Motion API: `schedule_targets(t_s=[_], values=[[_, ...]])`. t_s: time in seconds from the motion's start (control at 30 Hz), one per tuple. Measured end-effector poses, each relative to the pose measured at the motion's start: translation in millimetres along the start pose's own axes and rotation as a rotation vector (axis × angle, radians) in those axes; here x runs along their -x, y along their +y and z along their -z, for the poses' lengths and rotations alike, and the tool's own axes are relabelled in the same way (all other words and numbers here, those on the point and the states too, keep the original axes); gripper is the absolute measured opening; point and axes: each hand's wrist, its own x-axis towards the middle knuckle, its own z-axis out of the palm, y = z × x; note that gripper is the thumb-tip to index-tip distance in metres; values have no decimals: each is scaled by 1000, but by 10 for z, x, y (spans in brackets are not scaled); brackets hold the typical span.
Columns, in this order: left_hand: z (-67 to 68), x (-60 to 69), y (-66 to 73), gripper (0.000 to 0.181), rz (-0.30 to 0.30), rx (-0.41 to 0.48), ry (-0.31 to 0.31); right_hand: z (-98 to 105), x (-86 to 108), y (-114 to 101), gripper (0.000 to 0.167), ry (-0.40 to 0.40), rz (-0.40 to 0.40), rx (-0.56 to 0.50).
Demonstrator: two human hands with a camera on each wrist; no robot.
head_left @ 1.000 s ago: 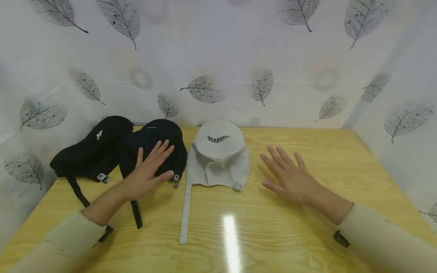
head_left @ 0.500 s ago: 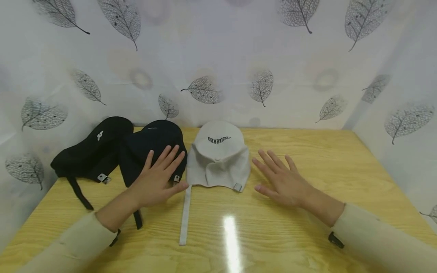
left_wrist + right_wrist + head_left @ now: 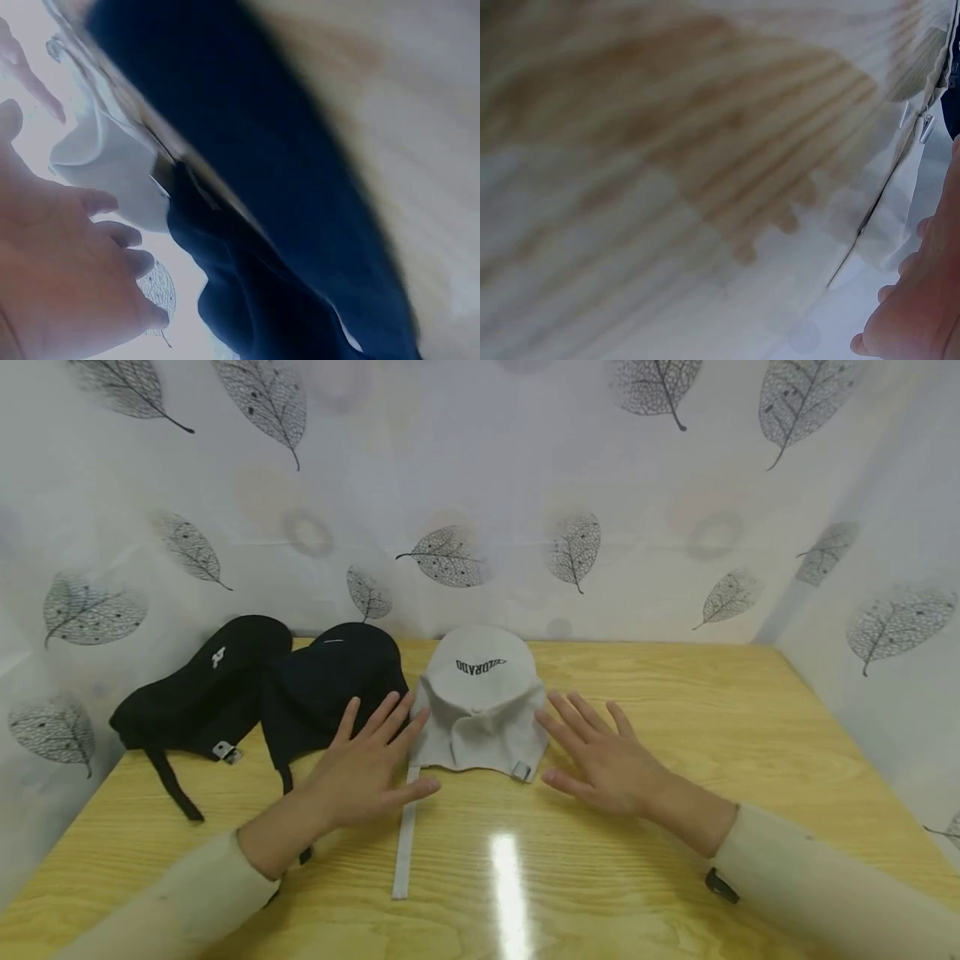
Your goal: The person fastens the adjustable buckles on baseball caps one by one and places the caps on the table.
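Note:
A light grey baseball cap (image 3: 480,681) with dark lettering lies at the back middle of the table, its strap trailing toward the front. My left hand (image 3: 367,777), fingers spread and straight, is at its left side, partly over the navy cap (image 3: 330,672). At its right side my right hand (image 3: 603,764) is spread too, fingertips near the cap's edge. Whether either hand touches the grey cap, I cannot tell. In the left wrist view, the left hand (image 3: 67,262) has nothing in its grasp. The right wrist view shows the right hand (image 3: 922,300) beside the grey cap.
A black cap (image 3: 210,689) with a small white emblem and a loose strap lies at the far left, against the navy cap. Leaf-printed cloth (image 3: 495,468) stands behind and at both sides of the wooden table (image 3: 675,893).
Both hands have moved inward toward the grey cap: the left one rightward off much of the navy cap, the right one leftward. The caps have stayed in place.

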Motion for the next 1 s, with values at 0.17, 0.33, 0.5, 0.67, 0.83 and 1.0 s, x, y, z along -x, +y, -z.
schedule_targets(t_s=[0.17,0.33,0.5,0.67,0.83,1.0], values=[[3,-34,162,91,-26,17,-43,-9,-13,-61,76,-17,22,4],[3,-103,385,93,-63,26,-73,10,-35,-149,75,-18,37,-5],[-5,-189,575,94,-58,85,-124,5,-87,-236,75,-42,52,-4],[2,-232,659,93,-52,129,-137,-17,-131,-296,74,-48,74,11],[28,-213,568,71,-121,185,-9,-39,-122,-285,70,-23,109,67],[31,-189,315,45,-242,293,136,-41,-97,-212,59,13,162,110]])
